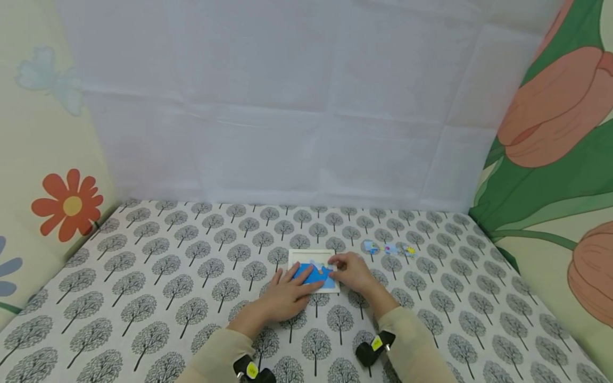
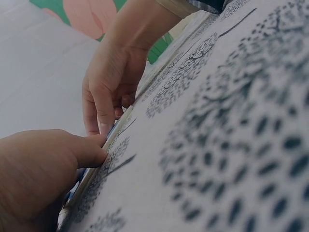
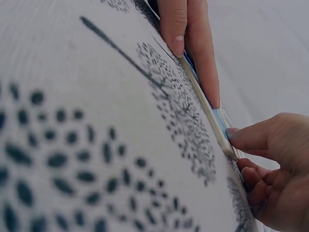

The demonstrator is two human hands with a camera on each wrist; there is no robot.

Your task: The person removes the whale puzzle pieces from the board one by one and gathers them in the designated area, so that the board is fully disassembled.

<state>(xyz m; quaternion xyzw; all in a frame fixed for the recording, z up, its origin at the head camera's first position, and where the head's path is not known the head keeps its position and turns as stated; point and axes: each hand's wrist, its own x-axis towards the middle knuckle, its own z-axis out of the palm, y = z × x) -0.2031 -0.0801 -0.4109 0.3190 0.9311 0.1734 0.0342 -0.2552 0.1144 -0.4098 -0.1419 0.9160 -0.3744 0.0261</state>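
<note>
A white-framed jigsaw puzzle (image 1: pixel 313 290) lies flat on the cloth, its near part filled with blue pieces and a pale strip of backing showing at the far side. My left hand (image 1: pixel 286 297) rests on it with fingers spread over the blue area; its thumb is by the near edge of the frame (image 3: pixel 216 134). At the right side, my right hand (image 1: pixel 353 272) bends thumb and index finger round a small light-blue puzzle piece (image 1: pixel 331 268), mostly hidden by the fingers. The right thumb (image 3: pixel 241 137) touches the blue surface, with other fingers curled beside the frame.
Beyond the right hand lie loose puzzle pieces: a light-blue one (image 1: pixel 371 247), another with a purple spot (image 1: pixel 390 249) and one with a yellow star shape (image 1: pixel 410 250). A tree-print cloth (image 1: pixel 210 319) covers the table, with a white sheet (image 1: pixel 287 106) hanging behind.
</note>
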